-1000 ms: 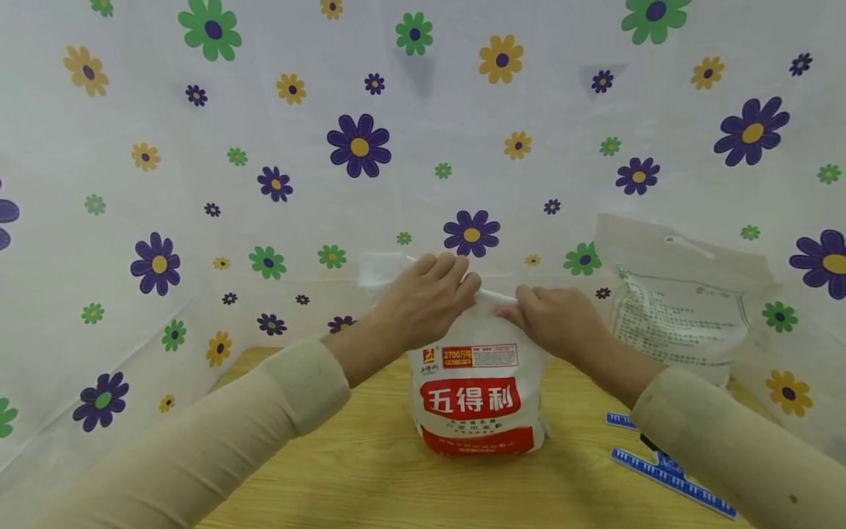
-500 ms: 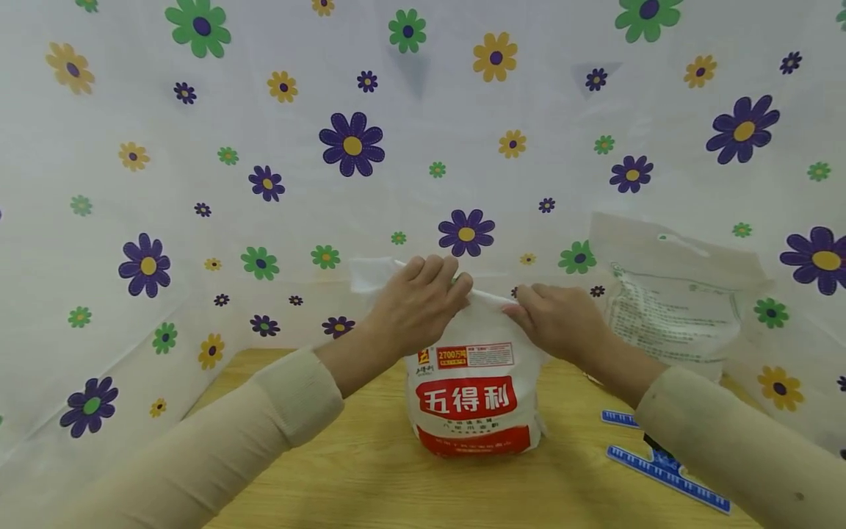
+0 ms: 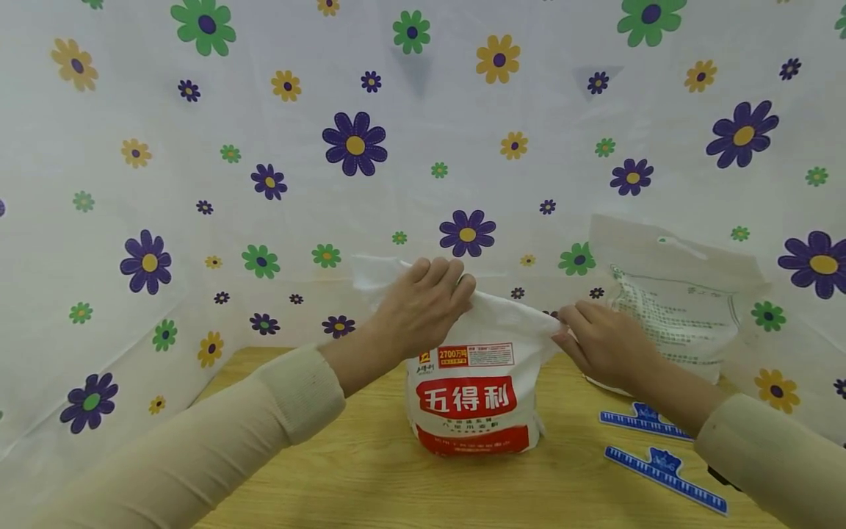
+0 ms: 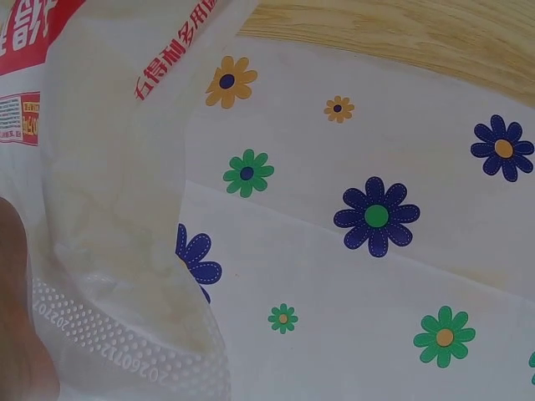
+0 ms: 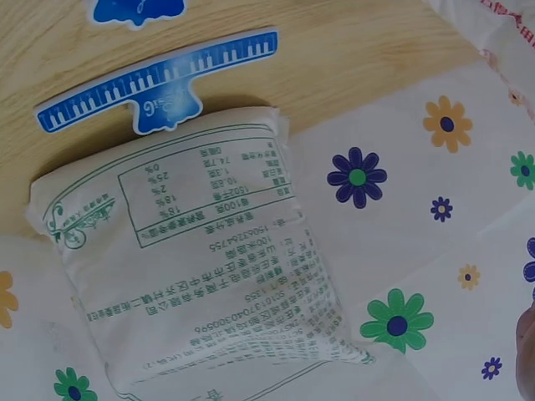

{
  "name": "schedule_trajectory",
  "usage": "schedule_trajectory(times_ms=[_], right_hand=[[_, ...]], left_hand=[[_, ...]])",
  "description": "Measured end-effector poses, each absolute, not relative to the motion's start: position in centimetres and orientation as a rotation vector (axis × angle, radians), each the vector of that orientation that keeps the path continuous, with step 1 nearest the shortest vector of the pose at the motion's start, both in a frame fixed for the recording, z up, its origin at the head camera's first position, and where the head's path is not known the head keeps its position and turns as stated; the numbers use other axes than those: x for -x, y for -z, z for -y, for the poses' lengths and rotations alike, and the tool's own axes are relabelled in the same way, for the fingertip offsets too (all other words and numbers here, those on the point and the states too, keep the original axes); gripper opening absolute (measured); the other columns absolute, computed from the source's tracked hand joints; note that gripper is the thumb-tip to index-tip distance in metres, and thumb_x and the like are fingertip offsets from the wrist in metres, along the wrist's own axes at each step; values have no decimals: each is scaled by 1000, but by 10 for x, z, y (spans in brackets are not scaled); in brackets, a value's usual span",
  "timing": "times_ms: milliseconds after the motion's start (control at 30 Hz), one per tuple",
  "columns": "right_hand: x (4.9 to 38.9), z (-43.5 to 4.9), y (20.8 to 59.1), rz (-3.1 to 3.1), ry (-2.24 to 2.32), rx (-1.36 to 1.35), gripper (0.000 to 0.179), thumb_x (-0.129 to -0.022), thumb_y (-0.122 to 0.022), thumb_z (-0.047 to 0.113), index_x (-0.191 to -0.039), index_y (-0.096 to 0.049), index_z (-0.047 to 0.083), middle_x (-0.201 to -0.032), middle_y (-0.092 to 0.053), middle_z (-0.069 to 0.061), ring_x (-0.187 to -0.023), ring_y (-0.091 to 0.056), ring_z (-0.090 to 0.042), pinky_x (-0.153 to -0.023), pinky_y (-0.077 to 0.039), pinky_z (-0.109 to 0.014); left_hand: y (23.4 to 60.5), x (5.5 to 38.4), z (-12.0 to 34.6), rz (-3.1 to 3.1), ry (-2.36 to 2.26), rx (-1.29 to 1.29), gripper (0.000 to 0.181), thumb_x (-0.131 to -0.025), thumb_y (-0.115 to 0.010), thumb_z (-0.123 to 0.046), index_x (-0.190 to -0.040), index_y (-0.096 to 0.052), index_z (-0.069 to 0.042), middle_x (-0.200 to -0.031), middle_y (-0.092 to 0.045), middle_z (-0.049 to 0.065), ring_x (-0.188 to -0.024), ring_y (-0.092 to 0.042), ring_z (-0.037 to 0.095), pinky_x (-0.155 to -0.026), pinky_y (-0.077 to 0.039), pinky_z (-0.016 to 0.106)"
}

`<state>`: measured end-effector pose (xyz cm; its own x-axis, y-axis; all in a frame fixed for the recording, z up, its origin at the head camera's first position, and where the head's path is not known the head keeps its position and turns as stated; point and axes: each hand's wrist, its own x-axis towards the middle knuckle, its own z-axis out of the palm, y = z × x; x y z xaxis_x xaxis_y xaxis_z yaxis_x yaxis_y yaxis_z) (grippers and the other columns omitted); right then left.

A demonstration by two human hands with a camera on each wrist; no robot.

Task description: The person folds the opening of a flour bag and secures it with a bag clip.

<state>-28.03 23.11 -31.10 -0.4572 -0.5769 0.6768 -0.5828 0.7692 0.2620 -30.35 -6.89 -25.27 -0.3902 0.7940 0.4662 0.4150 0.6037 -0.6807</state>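
Observation:
A white flour bag (image 3: 485, 323) with red printed panels stands upright on the wooden table. My left hand (image 3: 423, 305) grips its folded top edge left of the middle, and a white flap of the bag sticks out beyond that hand. At the upper right corner my right hand (image 3: 604, 345) pinches the edge between thumb and fingers, so the top slopes down toward it. In the left wrist view the bag's side (image 4: 117, 167) fills the left, with a strip of the hand (image 4: 21, 326) at the border. Only a sliver of the right hand (image 5: 525, 351) shows in the right wrist view.
A second white bag (image 3: 681, 323) with green print stands behind the right hand. Two blue keyboard-patterned clips (image 3: 667, 481) lie on the table (image 3: 317, 470) at the right. A dark object (image 3: 723, 477) is partly under the right sleeve. A flowered sheet (image 3: 277, 220) hangs behind.
My right hand has moved right and slightly down, from near the middle of the bag's top to its right corner. The top edge now spreads wider. My left hand keeps its place.

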Motion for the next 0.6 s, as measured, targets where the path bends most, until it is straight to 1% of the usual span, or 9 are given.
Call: schedule_trajectory(times_ms=[100, 267, 367, 467, 600], right_hand=[[279, -239, 317, 2169, 4, -855, 22, -98, -57, 29, -99, -61, 8, -77, -60, -5, -59, -52, -14, -51, -44, -23], [276, -251, 326, 2158, -13, -871, 21, -99, -57, 28, -94, -60, 8, -75, -58, -3, -57, -50, -12, -49, -40, -19], [273, -259, 331, 2167, -1, -870, 18, -98, -58, 26, -92, -60, 9, -72, -56, -1, -56, -48, -9, -48, -38, -17], [268, -267, 338, 2214, 27, -856, 21, -99, -57, 29, -91, -59, 10, -70, -51, 3, -56, -44, -7, -48, -35, -17], [261, -278, 350, 2299, 34, -812, 26, -102, -53, 35, -93, -59, 11, -69, -49, 6, -56, -40, -3, -48, -34, -17]], left_hand=[[253, 304, 68, 2023, -601, 953, 26, -106, -39, -35, -114, -49, -12, -101, -51, 6, -92, -45, 23, -82, -38, 33], [253, 305, 68, 2029, -593, 955, 26, -106, -40, -36, -114, -48, -12, -101, -50, 6, -92, -44, 23, -82, -38, 34], [253, 305, 68, 2018, -582, 956, 26, -106, -41, -36, -113, -48, -12, -101, -51, 6, -92, -45, 23, -82, -38, 33], [253, 306, 68, 2013, -577, 959, 26, -106, -42, -35, -114, -49, -11, -101, -52, 7, -92, -45, 23, -82, -38, 33], [253, 305, 68, 2018, -579, 957, 27, -106, -41, -35, -115, -50, -11, -102, -52, 6, -92, -46, 23, -82, -38, 33]])
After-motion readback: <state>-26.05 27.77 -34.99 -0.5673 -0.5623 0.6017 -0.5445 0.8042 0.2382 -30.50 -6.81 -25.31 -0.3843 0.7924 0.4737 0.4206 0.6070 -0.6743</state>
